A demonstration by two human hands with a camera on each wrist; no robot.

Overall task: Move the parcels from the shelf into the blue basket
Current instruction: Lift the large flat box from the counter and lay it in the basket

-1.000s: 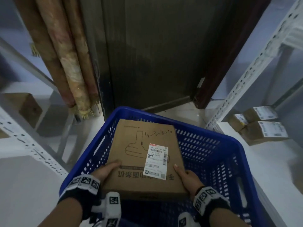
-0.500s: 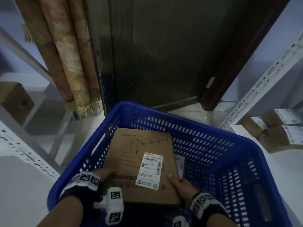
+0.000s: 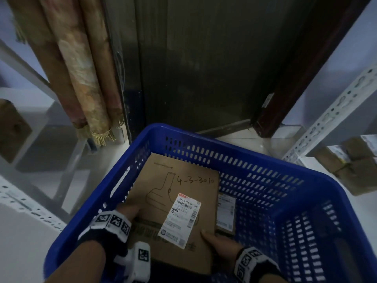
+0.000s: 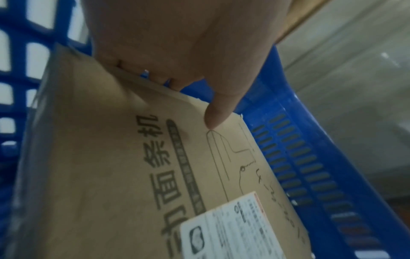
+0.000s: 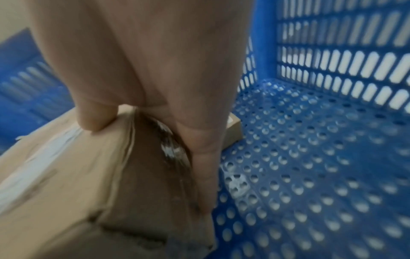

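Note:
A flat brown cardboard parcel [image 3: 177,193] with a white shipping label and handwritten numbers sits low inside the blue basket [image 3: 255,160], on its left side. My left hand [image 3: 130,209] grips the parcel's left edge, thumb on top [image 4: 217,115], fingers underneath. My right hand [image 3: 218,244] grips the near right corner, thumb on top [image 5: 95,121] and fingers down the side. A smaller labelled parcel [image 3: 225,211] lies on the basket floor, partly under the big one [image 5: 233,129].
Several small labelled parcels [image 3: 350,162] lie on the white shelf [image 3: 334,193] at the right, behind a perforated metal upright [image 3: 330,115]. More white shelving [image 3: 24,203] stands at the left. Rolled carpets [image 3: 81,78] lean by a dark door [image 3: 193,68].
Both hands have lowered the large parcel from above the rim down into the basket. The view has shifted left and the basket looks nearer.

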